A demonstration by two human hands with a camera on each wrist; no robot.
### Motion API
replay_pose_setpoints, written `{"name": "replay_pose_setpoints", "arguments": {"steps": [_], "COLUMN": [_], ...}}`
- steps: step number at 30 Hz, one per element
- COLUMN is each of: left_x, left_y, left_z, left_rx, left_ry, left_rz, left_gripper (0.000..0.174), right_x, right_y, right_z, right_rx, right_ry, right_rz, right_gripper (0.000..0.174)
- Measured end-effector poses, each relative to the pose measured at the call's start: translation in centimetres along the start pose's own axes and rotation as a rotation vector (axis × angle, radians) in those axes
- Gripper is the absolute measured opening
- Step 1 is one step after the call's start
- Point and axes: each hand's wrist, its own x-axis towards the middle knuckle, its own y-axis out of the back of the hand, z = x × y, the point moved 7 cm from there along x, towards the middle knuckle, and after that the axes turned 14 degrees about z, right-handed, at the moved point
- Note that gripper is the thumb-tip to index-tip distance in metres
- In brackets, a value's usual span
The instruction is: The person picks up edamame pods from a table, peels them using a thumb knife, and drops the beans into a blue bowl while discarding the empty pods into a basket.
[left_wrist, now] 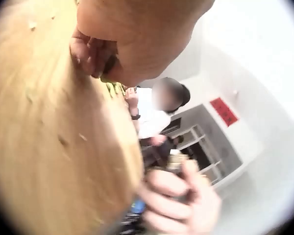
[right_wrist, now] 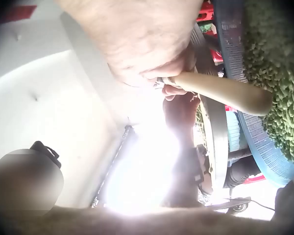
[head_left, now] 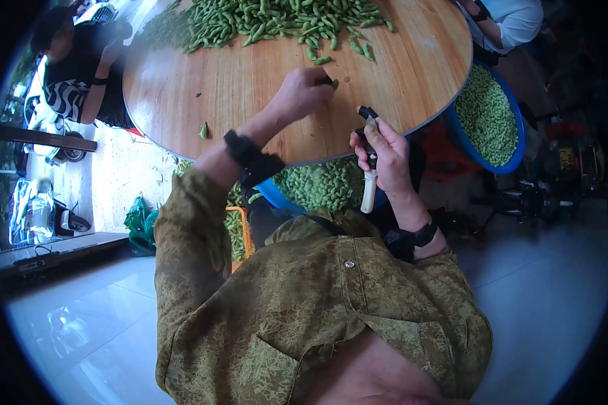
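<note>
Over the round wooden table, my left hand has its fingers curled down, pinching a small green pod. The left wrist view shows the left hand low over the wood, its fingertips partly hidden. My right hand, with black coverings on some fingers, grips a tool with a pale handle near the table's edge. In the right wrist view that handle sticks out from the right hand; the tool's working end cannot be made out.
A pile of green pods lies on the table's far side, and a single pod lies at left. Shelled beans fill a blue basket at right; more beans are below the near edge. People sit at both sides.
</note>
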Motion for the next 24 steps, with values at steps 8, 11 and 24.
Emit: {"name": "replay_pose_setpoints", "arguments": {"steps": [8,11,24], "left_x": [-7.9,-8.5,-9.8], "left_y": [-0.8,-0.8,-0.3], "left_z": [0.1,-0.5,-0.8], "left_rx": [-0.558,-0.575,-0.696], "left_ry": [0.286,0.31,0.265], "left_rz": [-0.108,-0.086,-0.001], "left_gripper": [0.012,0.01,0.012], "right_x": [-1.1,-1.4,-1.6], "right_y": [-2.5,-2.9,-3.5], "right_z": [1.2,1.4,1.6], "right_rx": [-0.032,-0.055,-0.105], "right_ry": [-0.099,-0.08,-0.01], "right_rz": [-0.212,-0.232,-0.239], "right_gripper": [0.045,0.045,0.037]}}
